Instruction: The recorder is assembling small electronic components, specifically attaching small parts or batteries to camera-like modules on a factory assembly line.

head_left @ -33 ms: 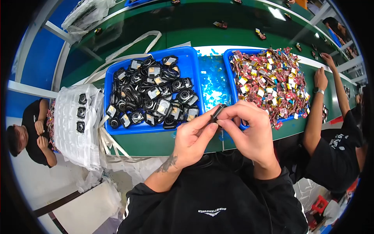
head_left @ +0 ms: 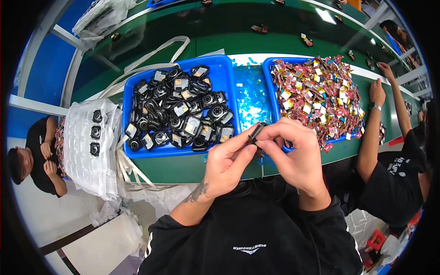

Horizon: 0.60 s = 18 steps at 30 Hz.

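Between my two hands, above the table's near edge, is a small black watch case seen nearly edge-on. My left hand pinches it from the left with thumb and fingers. On the other side my right hand grips it, the thumb pressed against its lower end. Fingertips cover much of the piece. Beyond my left hand stands a blue tray heaped with black watch cases. Past my right hand another blue tray is piled with small red, yellow and white electronic parts.
Shiny blue film scraps lie between the trays. White plastic trays, stacked at left, carry 3 black watch cases. A white strap loops behind the left tray. Parts dot the green conveyor. Co-workers sit at left and right.
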Tool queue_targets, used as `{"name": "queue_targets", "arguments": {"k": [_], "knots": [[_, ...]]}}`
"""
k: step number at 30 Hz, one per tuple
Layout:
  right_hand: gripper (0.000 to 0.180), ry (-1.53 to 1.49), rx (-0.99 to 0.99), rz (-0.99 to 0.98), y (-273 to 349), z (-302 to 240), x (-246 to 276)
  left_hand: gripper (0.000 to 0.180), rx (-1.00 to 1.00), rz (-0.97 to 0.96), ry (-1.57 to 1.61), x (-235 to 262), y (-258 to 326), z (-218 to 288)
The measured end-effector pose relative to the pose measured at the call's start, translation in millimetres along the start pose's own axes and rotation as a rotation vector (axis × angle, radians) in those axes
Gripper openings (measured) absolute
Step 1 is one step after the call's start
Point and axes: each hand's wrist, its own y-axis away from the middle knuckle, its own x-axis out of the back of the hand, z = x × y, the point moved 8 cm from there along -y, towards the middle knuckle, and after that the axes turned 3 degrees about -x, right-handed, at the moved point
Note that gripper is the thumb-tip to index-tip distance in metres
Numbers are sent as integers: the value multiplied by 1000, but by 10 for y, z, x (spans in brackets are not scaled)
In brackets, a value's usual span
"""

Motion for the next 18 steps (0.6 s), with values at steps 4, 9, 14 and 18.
{"name": "queue_targets", "arguments": {"k": [4, 9, 14, 18], "knots": [[8, -17, -16, 19, 9, 44, 11, 41, -9, 8, 137, -34, -10, -4], [9, 0, 28, 14, 0, 2, 18, 42, -16, 3, 125, -43, -12, -9], [10, -3, 28, 3, 2, 37, 6, 41, -18, 15, 97, -25, -1, -4], [10, -18, 23, 12, 13, 34, 16, 41, -11, 12, 116, -35, 4, -36]]}}
